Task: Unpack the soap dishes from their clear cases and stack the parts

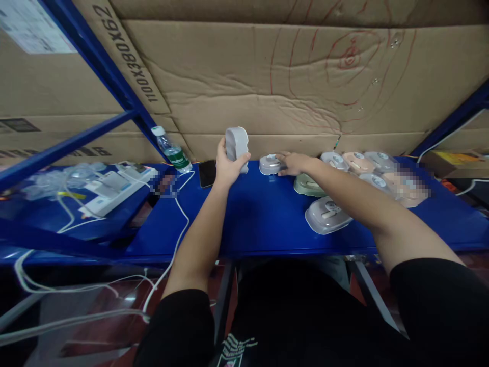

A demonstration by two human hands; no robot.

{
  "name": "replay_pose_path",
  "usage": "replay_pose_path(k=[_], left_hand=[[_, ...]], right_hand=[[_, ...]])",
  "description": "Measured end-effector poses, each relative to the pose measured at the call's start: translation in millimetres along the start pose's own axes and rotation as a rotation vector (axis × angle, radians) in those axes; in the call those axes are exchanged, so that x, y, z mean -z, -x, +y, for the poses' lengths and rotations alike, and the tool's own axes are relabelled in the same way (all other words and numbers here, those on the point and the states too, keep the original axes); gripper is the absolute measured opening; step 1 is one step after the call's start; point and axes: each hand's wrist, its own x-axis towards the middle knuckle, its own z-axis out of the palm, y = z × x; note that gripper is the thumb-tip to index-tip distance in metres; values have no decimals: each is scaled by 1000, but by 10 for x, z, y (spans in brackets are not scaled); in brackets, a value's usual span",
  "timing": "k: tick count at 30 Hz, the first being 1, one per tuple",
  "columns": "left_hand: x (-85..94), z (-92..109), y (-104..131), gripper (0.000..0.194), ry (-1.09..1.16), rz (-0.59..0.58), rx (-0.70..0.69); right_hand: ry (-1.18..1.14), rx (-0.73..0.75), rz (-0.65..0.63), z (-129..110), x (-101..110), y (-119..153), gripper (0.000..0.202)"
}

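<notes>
My left hand [228, 165] grips a pale grey plastic tray [237, 142], raised above the blue table and tilted with its scalloped edge facing right. To the right of it, my right hand [293, 163] has its fingers on the right end of a small grey lidded plastic box [269, 164] that rests on the table. Under my right forearm lie a green lidded box [308, 185] and, closer to me, a pinkish-grey lidded box [323, 216] with a light handle-like piece on top.
Several grey and peach lidded boxes [359, 162] cluster at the right of the blue table [260, 224]. A water bottle [173, 150] and a dark phone [207, 174] stand and lie at left. Further left are a white power strip [114, 193] and cables. Cardboard [248, 71] walls the back.
</notes>
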Motion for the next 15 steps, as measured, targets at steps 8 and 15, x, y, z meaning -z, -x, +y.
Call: replay_pose_path(k=[8,15], left_hand=[[53,-376,-198,112,-115,-25,-63],[-176,-106,49,113,-97,9,-167]], right_hand=[[89,241,-80,-609,254,491,77],[-473,315,252,-554,509,219,50]])
